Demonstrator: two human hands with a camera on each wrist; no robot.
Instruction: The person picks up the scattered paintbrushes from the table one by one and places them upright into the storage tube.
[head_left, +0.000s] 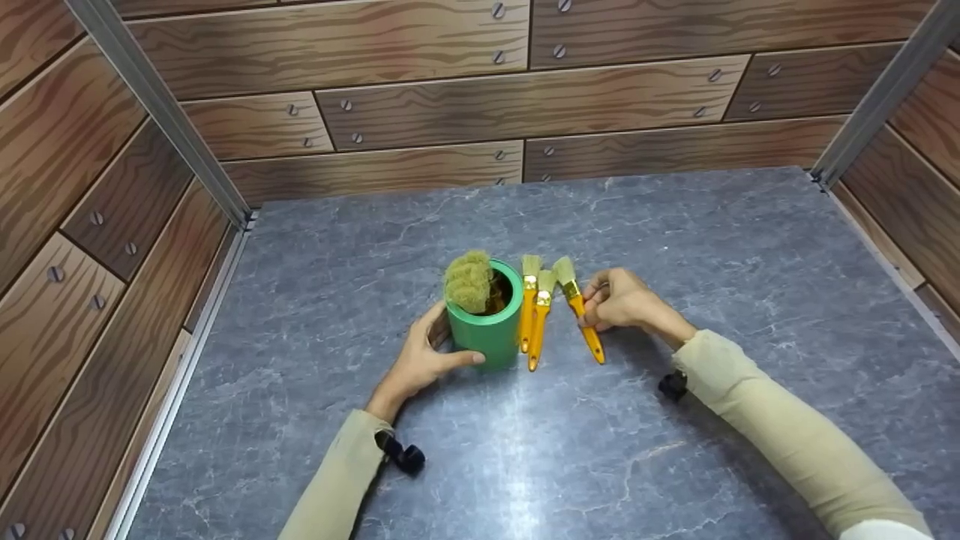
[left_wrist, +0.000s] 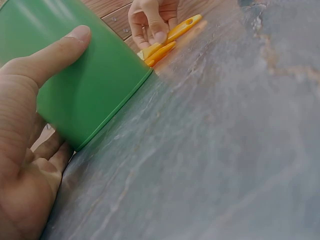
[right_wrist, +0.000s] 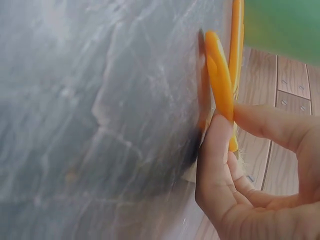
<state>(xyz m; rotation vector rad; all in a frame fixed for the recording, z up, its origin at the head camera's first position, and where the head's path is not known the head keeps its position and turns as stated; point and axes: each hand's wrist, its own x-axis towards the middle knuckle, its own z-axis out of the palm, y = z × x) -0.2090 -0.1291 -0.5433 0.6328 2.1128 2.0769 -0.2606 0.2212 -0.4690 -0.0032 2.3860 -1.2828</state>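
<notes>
A green can point(head_left: 486, 341) stands upright, a yellowish-green bristly tuft point(head_left: 469, 282) and something dark brown showing at its mouth. My left hand point(head_left: 424, 358) grips the can's left side, thumb across the front; the left wrist view shows the thumb on the green wall point(left_wrist: 95, 75). Right of the can, two brushes with orange handles lie side by side, one point(head_left: 527, 315) partly beside the other point(head_left: 538, 330). My right hand point(head_left: 626, 301) pinches the handle of a third brush point(head_left: 592, 341), its bristles pointing away. In the right wrist view, thumb and fingers hold that orange handle point(right_wrist: 219, 75).
The grey marbled tabletop point(head_left: 712, 240) extends around the objects. Wood-patterned walls point(head_left: 420, 112) stand behind and on both sides, with metal posts point(head_left: 169, 112) at the corners. A dark device is strapped at each wrist.
</notes>
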